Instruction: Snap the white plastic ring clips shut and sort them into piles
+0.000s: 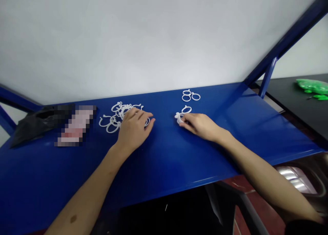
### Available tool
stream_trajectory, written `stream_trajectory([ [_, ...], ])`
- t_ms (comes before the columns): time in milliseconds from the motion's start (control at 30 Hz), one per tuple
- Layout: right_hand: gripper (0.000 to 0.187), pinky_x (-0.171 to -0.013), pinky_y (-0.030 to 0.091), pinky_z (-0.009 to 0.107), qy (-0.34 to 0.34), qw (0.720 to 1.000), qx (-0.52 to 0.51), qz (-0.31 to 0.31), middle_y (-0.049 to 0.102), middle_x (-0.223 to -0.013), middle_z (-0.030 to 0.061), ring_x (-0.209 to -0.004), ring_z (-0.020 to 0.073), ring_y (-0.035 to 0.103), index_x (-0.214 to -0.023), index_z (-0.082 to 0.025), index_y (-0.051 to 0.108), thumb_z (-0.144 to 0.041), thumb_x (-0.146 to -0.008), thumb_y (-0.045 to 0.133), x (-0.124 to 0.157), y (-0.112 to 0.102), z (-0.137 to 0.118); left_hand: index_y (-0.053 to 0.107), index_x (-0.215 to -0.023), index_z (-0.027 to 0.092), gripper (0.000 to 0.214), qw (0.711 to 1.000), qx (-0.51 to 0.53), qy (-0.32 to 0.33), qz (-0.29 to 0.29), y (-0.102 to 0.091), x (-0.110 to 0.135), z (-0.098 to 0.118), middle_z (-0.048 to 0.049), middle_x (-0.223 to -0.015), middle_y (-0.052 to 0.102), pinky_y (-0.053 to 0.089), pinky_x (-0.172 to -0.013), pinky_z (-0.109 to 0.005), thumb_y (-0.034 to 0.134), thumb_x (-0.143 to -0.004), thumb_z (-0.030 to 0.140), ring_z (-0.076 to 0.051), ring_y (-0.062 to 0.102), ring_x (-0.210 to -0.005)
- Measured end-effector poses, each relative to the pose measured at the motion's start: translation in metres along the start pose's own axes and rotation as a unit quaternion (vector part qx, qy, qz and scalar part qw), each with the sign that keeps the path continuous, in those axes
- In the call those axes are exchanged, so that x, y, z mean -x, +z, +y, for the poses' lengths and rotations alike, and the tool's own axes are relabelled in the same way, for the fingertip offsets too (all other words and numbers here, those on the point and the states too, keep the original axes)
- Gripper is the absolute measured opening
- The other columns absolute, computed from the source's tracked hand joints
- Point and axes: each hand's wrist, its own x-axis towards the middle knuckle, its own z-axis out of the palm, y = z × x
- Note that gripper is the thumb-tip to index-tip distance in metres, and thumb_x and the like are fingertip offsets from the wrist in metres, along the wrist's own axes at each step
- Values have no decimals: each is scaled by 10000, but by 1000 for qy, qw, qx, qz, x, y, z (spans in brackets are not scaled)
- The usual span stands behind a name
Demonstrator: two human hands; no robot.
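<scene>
White wall backs a blue metal shelf (164,153), its flat top letting small parts lie spread and easy to pick up. The left hand (134,129) rests palm down on a loose heap of rings (112,120). Most of the heap lies left of its fingers, which are close together and slightly bent. Whether they grip a ring underneath cannot be told, since the palm hides it. The right hand (200,125) has its fingertips pinched narrow on a white ring (178,117), a thin thing that suits a tip grip. Just beyond those fingertips lies a single ring (186,109), and farther back a pair of rings (191,96), kept well apart from the heap. A black bag (33,123) sits far left of the left fingers.
</scene>
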Motion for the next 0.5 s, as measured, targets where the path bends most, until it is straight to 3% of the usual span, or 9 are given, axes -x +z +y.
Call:
stream_trajectory([
  [100, 275, -646, 379, 270, -57, 998, -19, -9, 661, -836, 40, -691, 157, 587, -922, -183, 578, -400, -1044, 462, 1, 11, -13, 662, -1120, 165, 209, 994, 69, 78, -25, 4, 3, 18, -70, -1020, 733, 474, -986, -420, 573, -972, 282, -257, 612, -1028],
  [233, 326, -619, 376, 267, -85, 996, -17, 12, 649, -840, 40, -688, 154, 589, -931, -176, 577, -419, -1063, 404, 1, 20, -22, 612, -1187, 150, 260, 987, 103, 118, -34, 6, 5, 33, -102, -1109, 687, 494, -967, -417, 599, -955, 266, -257, 611, -1051],
  [367, 356, -627, 411, 270, -91, 996, -12, 24, 660, -858, 48, -711, 159, 612, -958, -165, 587, -434, -1067, 381, 0, 25, -21, 604, -1164, 168, 188, 984, 90, 156, -14, 6, 6, 38, -87, -1139, 680, 505, -891, -374, 537, -990, 194, -221, 636, -984],
  [500, 365, -689, 468, 284, -131, 991, -15, 23, 683, -928, 65, -792, 167, 642, -986, -157, 604, -430, -1067, 377, 1, 27, -23, 589, -1124, 171, 169, 977, 100, 178, -54, 9, 6, 34, -72, -1188, 687, 470, -834, -341, 451, -1027, 160, -191, 652, -957],
])
